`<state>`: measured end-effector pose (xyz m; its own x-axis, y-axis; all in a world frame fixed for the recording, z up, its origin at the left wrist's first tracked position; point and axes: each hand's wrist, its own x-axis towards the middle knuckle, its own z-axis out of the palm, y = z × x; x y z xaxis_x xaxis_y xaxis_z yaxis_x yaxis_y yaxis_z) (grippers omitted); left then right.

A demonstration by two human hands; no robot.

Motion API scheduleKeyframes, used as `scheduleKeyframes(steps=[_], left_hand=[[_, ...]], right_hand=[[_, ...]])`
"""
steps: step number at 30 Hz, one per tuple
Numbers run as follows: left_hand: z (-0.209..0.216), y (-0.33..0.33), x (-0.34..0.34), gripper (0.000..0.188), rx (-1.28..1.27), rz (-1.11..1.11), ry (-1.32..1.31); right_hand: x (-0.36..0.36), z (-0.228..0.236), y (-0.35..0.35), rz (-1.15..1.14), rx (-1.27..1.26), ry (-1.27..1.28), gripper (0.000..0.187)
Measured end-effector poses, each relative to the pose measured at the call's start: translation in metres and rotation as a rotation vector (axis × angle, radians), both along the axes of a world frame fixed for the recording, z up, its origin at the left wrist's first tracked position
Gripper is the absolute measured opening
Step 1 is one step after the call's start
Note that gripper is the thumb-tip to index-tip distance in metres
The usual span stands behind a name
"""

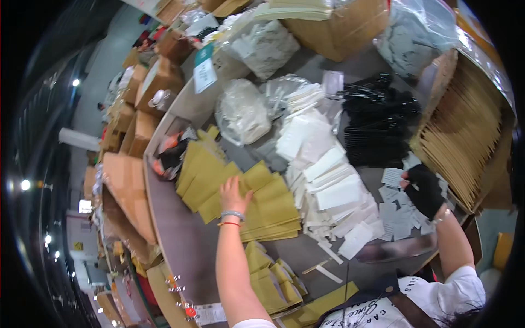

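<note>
At left, fanned mustard envelopes (270, 205) lie under the left hand (234, 198), its fingers loosely spread. White papers (336, 183) cover the middle. Farther right, paper slips (389, 212) lie by the bent fingers of the right hand (424, 191) (black-gloved; whether it grips one, I cannot tell).

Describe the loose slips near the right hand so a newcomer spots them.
Start at the open cardboard box of brown sheets at right. Left of its near end, beside the black-gloved right hand, lie the slips. They're small, scattered and printed, unlike the larger, blank-looking white papers further left.
</note>
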<state>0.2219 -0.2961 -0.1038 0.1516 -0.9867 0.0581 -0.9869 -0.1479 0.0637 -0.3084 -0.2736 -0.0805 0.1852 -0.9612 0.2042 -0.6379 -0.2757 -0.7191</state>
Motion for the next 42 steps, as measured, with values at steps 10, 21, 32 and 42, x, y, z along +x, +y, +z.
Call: scheduleKeyframes(steps=[10, 21, 32, 42], left_hand=[[0.006, -0.039, -0.006, 0.054, 0.175, 0.002, 0.06], [0.137, 0.04, -0.052, 0.022, -0.446, -0.204, 0.361], [0.099, 0.219, -0.252, 0.09, 0.579, 0.032, 1.955], [0.123, 0.248, -0.283, 0.103, 0.738, -0.255, 1.634]], right_hand=[[0.009, -0.01, -0.016, 0.011, 0.079, 0.525, 0.044], [-0.007, -0.034, -0.02, 0.085, 0.052, 0.43, 0.045], [-0.008, -0.031, -0.011, -0.035, -0.136, 0.117, 0.006], [-0.015, -0.017, -0.005, 0.099, 0.125, 0.164, 0.017]])
